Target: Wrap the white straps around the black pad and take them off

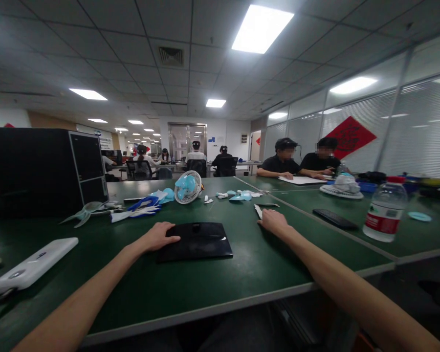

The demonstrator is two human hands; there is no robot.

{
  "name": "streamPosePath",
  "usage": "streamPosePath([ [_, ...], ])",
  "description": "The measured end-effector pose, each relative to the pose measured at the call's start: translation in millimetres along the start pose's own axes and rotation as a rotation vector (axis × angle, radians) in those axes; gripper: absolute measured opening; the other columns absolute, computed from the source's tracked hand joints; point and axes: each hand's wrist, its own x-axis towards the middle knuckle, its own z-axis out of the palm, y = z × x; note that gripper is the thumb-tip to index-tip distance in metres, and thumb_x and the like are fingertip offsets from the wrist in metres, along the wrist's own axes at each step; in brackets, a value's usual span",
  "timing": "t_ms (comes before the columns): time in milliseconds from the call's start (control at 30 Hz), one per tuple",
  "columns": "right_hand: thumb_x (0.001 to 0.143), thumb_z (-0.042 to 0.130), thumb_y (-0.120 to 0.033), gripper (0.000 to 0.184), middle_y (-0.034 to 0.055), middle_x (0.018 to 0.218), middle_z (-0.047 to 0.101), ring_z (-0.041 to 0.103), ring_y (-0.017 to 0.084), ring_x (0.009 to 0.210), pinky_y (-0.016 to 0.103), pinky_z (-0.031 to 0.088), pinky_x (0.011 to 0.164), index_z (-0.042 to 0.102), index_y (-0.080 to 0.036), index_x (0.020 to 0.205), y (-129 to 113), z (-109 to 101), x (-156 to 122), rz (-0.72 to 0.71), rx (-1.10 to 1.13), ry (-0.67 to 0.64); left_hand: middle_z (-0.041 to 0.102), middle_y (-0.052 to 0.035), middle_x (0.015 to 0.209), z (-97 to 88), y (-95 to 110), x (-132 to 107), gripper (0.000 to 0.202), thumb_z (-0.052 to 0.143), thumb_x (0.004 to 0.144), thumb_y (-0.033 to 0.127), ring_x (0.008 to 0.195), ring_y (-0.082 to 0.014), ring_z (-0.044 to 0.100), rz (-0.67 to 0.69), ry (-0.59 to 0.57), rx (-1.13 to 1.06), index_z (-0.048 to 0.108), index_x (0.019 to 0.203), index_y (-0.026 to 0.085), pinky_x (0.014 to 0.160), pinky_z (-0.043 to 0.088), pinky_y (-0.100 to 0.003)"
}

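A flat, glossy black panel (201,242) with a small dark tab near its far edge lies on the green table in front of me. My left hand (159,237) grips its left edge, thumb over the top. Further right, my right hand (274,221) is closed on a thin white strip (258,211), its fingertips partly hidden. Just beyond that hand lies a small dark flat piece (270,205). Past the panel stands a small fan (188,187) with light-blue blades, near blue-and-white gloves (139,209).
A black computer case (29,171) and a white power strip (33,266) are on the left. Light-blue fan parts (241,196) lie at the back. On the right are a black keyboard (335,219) and a water bottle (385,210). Two people sit across the neighbouring table.
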Motion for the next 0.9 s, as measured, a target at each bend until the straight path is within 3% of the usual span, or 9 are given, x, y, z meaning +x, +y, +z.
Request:
streamPosePath([
  [167,0.081,0.051,-0.021,0.024,0.0206,0.103,0.065,0.063,0.028,0.094,0.035,0.048,0.078,0.066,-0.011,0.097,-1,3,4,0.006,0.015,-0.032,0.045,-0.0129,0.137,-0.5,-6,1,0.084,0.043,0.069,0.074,0.123,-0.0306,0.041,-0.035,-0.014,0.000,0.047,0.131,0.017,0.101,0.034,-0.039],
  [400,0.079,0.048,-0.014,0.026,0.0207,0.098,0.067,0.065,0.027,0.088,0.032,0.048,0.072,0.069,-0.010,0.094,5,-17,0,0.034,0.021,0.002,0.042,-0.0144,0.139,-0.7,-4,0,0.084,0.044,0.069,0.073,0.123,-0.0317,0.040,-0.047,-0.016,-0.031,0.046,0.131,0.018,0.101,0.033,-0.042],
  [533,0.080,0.045,-0.017,0.027,0.0225,0.095,0.067,0.065,0.028,0.086,0.033,0.046,0.071,0.069,-0.008,0.091,24,-42,-4,0.134,0.023,0.098,0.042,-0.0143,0.138,-2.3,-2,-2,0.082,0.045,0.069,0.072,0.123,-0.0317,0.040,-0.050,-0.013,-0.046,0.046,0.131,0.018,0.101,0.033,-0.042],
  [633,0.081,0.044,-0.023,0.028,0.0211,0.087,0.068,0.064,0.028,0.080,0.032,0.044,0.069,0.068,-0.010,0.087,30,-60,-10,0.213,0.081,0.293,0.042,-0.0146,0.139,-1.3,-2,-2,0.082,0.045,0.069,0.071,0.124,-0.0318,0.039,-0.051,-0.014,-0.046,0.046,0.131,0.017,0.101,0.033,-0.043],
  [733,0.079,0.045,-0.027,0.028,0.0175,0.082,0.068,0.063,0.026,0.076,0.032,0.042,0.068,0.067,-0.011,0.086,20,-73,-17,0.171,0.218,0.510,0.043,-0.0148,0.138,0.2,-4,0,0.083,0.046,0.069,0.071,0.124,-0.0317,0.040,-0.041,-0.015,-0.051,0.047,0.131,0.016,0.101,0.033,-0.042],
  [800,0.076,0.046,-0.027,0.027,0.0128,0.080,0.068,0.061,0.022,0.073,0.030,0.041,0.067,0.067,-0.013,0.085,6,-79,-21,0.095,0.389,0.586,0.044,-0.0144,0.137,-1.4,-5,1,0.079,0.045,0.071,0.070,0.125,-0.0307,0.039,-0.021,0.048,-0.059,0.049,0.129,0.016,0.103,0.032,-0.042],
  [900,0.072,0.047,-0.030,0.026,0.0050,0.068,0.062,0.055,0.016,0.062,0.025,0.040,0.058,0.065,-0.013,0.082,-21,-85,-27,-0.069,0.773,0.520,0.048,-0.0131,0.134,-11.7,-3,2,0.069,0.037,0.079,0.063,0.125,-0.0275,0.041,-0.012,0.265,-0.111,0.051,0.125,0.013,0.105,0.029,-0.039],
])
